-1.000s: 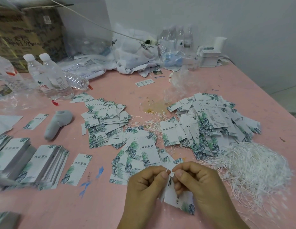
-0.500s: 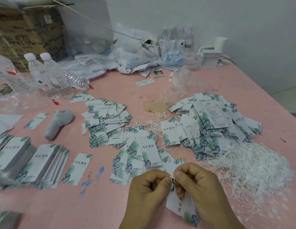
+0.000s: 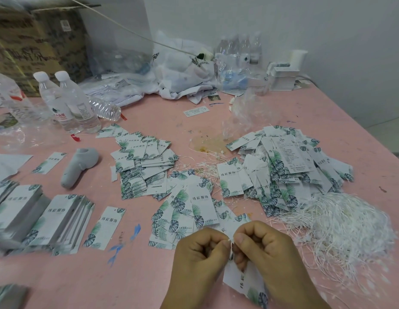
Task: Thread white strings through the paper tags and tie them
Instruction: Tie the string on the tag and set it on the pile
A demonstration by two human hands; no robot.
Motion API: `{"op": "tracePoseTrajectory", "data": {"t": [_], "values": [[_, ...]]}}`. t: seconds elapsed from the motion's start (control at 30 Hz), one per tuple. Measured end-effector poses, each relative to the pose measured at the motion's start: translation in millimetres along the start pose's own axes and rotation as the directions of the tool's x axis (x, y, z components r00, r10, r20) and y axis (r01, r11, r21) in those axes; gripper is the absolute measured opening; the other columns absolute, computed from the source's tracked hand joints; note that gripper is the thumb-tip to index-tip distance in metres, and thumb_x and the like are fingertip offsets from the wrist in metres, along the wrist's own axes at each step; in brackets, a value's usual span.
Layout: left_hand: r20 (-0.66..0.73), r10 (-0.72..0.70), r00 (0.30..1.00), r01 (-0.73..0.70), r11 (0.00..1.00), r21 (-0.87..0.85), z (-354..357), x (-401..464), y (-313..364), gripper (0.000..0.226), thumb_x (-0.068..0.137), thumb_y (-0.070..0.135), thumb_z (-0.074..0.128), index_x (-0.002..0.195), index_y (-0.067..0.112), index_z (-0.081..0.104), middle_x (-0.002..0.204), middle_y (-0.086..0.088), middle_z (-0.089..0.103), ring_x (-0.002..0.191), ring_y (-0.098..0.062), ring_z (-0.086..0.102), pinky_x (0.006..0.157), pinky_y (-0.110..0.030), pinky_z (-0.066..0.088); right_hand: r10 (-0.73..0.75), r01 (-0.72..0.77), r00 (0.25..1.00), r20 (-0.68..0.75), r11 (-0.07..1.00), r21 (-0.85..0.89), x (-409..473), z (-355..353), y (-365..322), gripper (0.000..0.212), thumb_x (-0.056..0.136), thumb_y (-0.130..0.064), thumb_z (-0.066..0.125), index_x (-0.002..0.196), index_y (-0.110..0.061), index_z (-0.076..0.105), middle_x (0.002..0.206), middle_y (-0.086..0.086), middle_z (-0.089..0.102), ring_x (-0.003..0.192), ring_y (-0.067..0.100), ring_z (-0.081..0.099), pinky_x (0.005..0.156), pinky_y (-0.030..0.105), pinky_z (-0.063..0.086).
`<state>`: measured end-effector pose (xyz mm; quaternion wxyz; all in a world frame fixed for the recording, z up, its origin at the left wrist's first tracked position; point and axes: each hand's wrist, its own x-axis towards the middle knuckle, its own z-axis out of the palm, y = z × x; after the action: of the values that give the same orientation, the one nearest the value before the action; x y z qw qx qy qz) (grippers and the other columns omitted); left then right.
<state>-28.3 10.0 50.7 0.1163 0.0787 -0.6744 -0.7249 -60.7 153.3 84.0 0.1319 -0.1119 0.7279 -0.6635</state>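
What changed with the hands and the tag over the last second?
Both hands, left hand and right hand, drew slightly toward the person and closed tighter, pinching the string at the top of the tag. Nothing was let go. The tag piles and string heap stayed put.

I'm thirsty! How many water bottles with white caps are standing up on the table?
2, side by side at the far left: one bottle and another bottle right of it. More bottles may hide in the plastic wrap farther back.
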Motion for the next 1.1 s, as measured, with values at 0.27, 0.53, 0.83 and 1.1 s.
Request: {"op": "tracePoseTrajectory", "data": {"t": [0.27, 0.53, 0.83, 1.1], "values": [[0.001, -0.013, 1.000, 0.013, 1.000, 0.028, 1, -2, 11, 0.021, 0.061, 0.038, 0.067, 0.060, 0.018, 0.071, 0.044, 0.003, 0.050, 0.042, -0.006, 0.037, 0.045, -0.019, 0.032, -0.015, 0.015, 1.000, -0.021, 1.000, -0.007, -1, 1, -1, 0.018, 0.089, -0.012, 0.065, 0.077, -0.024, 0.070, 0.061, 0.011, 0.068, 0.051, 0.016, 0.062, 0.054, 0.022, 0.050], [0.013, -0.009, 1.000, 0.008, 0.998, 0.059, 1, -4, 15, 0.020, 0.059, 0.037, 0.065, 0.058, 0.018, 0.069, 0.045, 0.002, 0.052, 0.044, -0.008, 0.038, 0.046, -0.020, 0.032, -0.026, 0.028, 0.999, 0.031, 0.996, -0.081, 0, -2, 2, 0.024, 0.090, -0.008, 0.066, 0.076, -0.028, 0.070, 0.058, 0.008, 0.067, 0.050, 0.011, 0.060, 0.054, 0.019, 0.049], [0.079, -0.019, 0.997, 0.020, 1.000, -0.014, 1, -6, 12, 0.022, 0.064, 0.036, 0.072, 0.064, 0.014, 0.073, 0.046, 0.004, 0.052, 0.044, -0.007, 0.037, 0.046, -0.018, 0.030, 0.034, -0.034, 0.992, 0.119, 0.999, -0.001, 6, -14, 0, 0.008, 0.080, -0.025, 0.067, 0.077, -0.019, 0.071, 0.056, 0.008, 0.064, 0.050, 0.017, 0.058, 0.053, 0.027, 0.049], [0.210, -0.011, 0.978, 0.020, 0.999, -0.040, -4, -5, 9, 0.021, 0.074, 0.031, 0.076, 0.072, 0.011, 0.074, 0.053, -0.005, 0.060, 0.048, -0.011, 0.043, 0.049, -0.020, 0.031, 0.075, -0.081, 0.974, 0.215, 0.996, 0.020, 10, -23, -5, 0.008, 0.079, -0.023, 0.070, 0.074, -0.017, 0.071, 0.054, 0.007, 0.062, 0.046, 0.015, 0.055, 0.049, 0.025, 0.047]]}}
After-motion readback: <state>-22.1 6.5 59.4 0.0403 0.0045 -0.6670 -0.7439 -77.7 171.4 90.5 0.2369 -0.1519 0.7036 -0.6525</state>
